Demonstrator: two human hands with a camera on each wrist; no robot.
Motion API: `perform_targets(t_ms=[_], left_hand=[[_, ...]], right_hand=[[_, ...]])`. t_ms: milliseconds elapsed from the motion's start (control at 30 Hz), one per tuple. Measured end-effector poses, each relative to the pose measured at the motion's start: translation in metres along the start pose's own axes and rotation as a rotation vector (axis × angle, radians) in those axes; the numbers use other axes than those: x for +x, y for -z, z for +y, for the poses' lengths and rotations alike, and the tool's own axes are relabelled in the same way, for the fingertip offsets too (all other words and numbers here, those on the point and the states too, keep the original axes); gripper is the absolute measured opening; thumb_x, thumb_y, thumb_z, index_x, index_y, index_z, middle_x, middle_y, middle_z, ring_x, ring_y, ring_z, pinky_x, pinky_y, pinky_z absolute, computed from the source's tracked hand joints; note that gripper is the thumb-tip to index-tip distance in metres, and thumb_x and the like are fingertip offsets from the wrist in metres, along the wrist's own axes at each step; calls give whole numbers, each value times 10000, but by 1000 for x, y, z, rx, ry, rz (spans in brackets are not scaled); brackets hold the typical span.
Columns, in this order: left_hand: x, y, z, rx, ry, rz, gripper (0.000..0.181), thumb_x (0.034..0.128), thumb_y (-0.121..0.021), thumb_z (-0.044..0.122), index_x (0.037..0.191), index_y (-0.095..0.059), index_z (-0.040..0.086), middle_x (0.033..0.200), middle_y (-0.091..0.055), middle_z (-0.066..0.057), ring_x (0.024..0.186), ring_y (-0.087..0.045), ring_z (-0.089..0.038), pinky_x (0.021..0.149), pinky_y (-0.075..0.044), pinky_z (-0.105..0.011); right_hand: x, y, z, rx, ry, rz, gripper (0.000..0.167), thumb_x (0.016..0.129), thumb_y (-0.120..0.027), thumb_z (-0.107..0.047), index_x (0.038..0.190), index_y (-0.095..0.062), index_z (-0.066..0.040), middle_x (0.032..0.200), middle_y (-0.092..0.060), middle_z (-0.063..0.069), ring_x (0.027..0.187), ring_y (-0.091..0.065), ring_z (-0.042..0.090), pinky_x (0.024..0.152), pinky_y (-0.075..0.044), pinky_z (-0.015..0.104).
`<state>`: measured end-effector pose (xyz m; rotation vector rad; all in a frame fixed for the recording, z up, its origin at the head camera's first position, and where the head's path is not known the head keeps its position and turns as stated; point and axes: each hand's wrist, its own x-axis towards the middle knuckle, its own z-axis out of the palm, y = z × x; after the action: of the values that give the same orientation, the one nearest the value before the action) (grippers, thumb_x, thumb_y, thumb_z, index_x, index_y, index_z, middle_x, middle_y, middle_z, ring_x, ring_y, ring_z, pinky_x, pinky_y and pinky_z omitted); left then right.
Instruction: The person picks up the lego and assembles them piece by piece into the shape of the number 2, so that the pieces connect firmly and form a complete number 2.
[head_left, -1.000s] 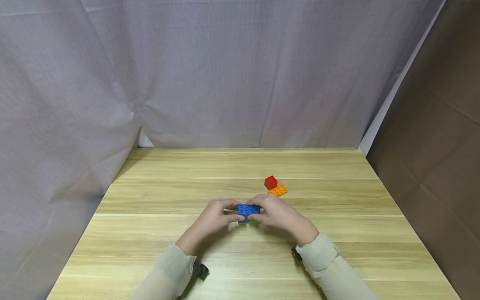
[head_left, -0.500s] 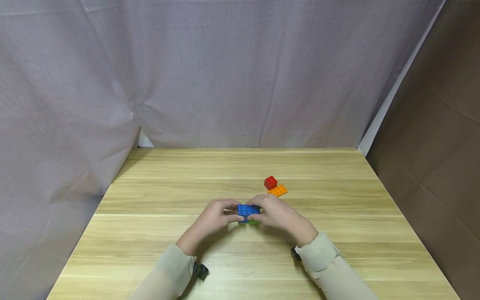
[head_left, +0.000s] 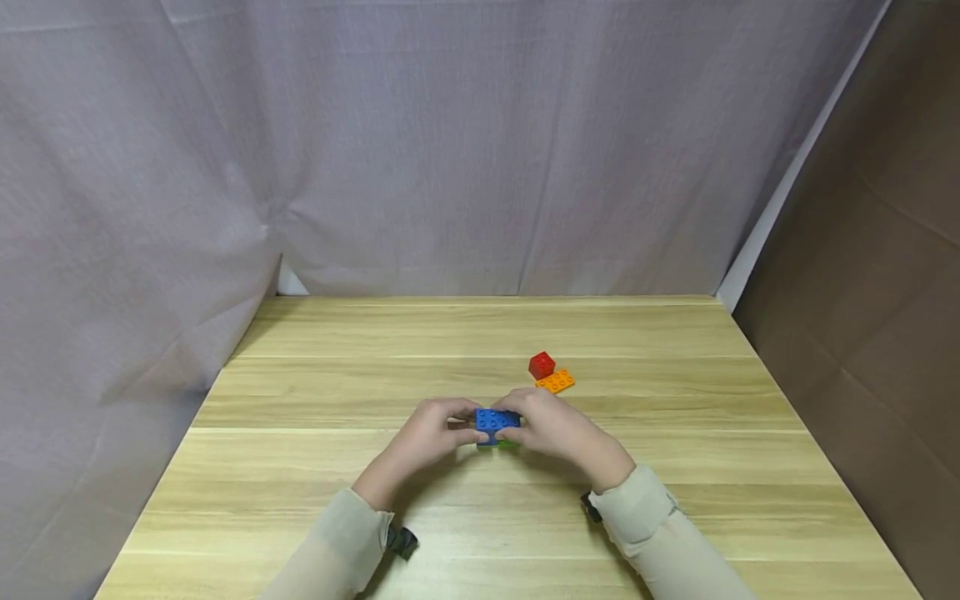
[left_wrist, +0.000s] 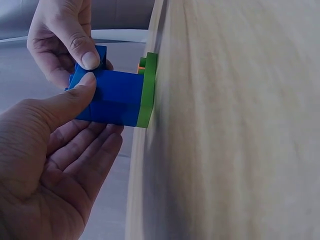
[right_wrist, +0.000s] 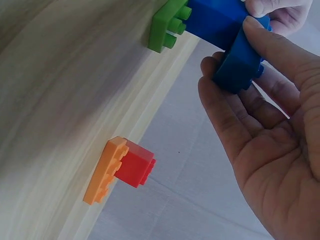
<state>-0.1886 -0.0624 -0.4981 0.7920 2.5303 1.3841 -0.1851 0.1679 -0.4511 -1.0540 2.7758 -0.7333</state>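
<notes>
Several joined toy bricks stand near the middle of the wooden table (head_left: 480, 517). At the bottom a green studded plate (left_wrist: 147, 95) lies flat at the tabletop. Blue bricks (left_wrist: 117, 97) rise from it, and the uppermost blue brick (right_wrist: 235, 65) juts out beyond the stack to the right. My left hand (head_left: 435, 433) pinches the left end of the blue bricks, thumb in front and fingers behind. With thumb and fingers, my right hand (head_left: 551, 425) grips the overhanging end. Both thumbtips sit close together. My right fingers hide part of the top studs in the head view.
Behind my right hand, an orange studded plate (head_left: 555, 382) lies on the table. A red brick (head_left: 542, 365) touches or nearly touches it. Grey cloth (head_left: 480, 150) hangs along the table's far edge, and a brown panel (head_left: 862, 317) flanks the right side.
</notes>
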Motion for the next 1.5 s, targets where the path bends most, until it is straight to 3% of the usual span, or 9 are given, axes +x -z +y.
perform_targets(t_ms=[467, 1500], left_hand=[[0, 1, 1, 30, -23, 3, 282, 893, -781, 278, 1142, -739, 151, 1085, -727, 56, 1010, -677, -95, 890, -554, -252], [0, 4, -1, 38, -30, -17, 288, 876, -799, 276, 1136, -747, 165, 1088, -735, 59, 999, -677, -57, 896, -538, -217]], right_hand=[[-1, 2, -7, -49, 1, -10, 301, 896, -786, -216, 1161, -733, -82, 1097, -726, 18, 964, -657, 123, 858, -565, 303], [-2, -1, -2, 11, -25, -14, 316, 897, -785, -242, 1178, -736, -105, 1137, -732, 2, 992, -670, 111, 853, -563, 281]])
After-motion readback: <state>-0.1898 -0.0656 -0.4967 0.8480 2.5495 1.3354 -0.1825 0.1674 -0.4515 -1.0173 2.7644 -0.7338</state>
